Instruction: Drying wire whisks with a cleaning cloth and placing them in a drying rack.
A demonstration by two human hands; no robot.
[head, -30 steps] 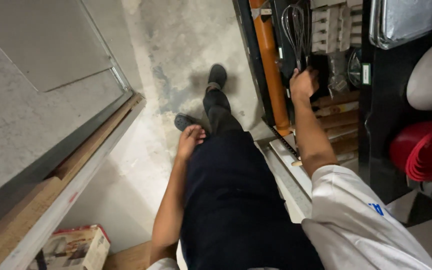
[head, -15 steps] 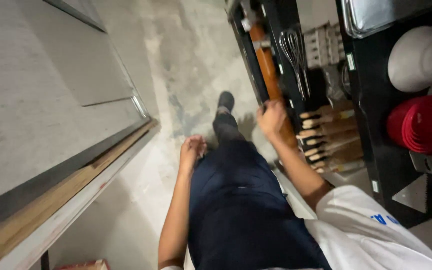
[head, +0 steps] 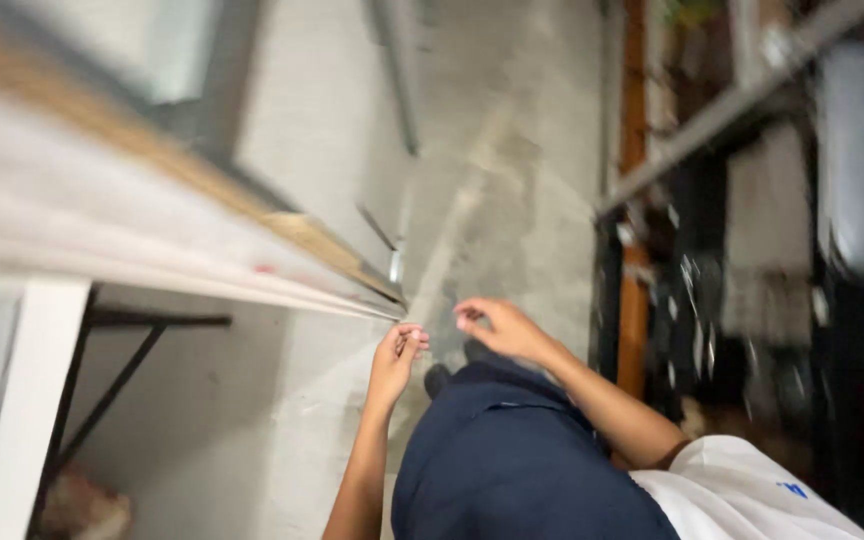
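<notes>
Motion blur smears the head view, so fine detail is lost. Left hand (head: 397,355) hangs in front of the dark navy apron (head: 512,460), fingers curled loosely, just below the end of the pale wood-edged counter (head: 282,260); whether it pinches anything, I cannot tell. Right hand (head: 500,328) is near it, apart, fingers bent, seemingly holding nothing. Both hover above the grey concrete floor (head: 512,170). A dark metal shelf rack with an orange upright (head: 635,300) stands at the right.

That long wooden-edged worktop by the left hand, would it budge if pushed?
Probably not: the worktop runs long and thick, so it looks heavy. Its black brace suggests it is fixed. It looks stiff, though the picture is blurred. The left hand hangs beside its corner.
</notes>
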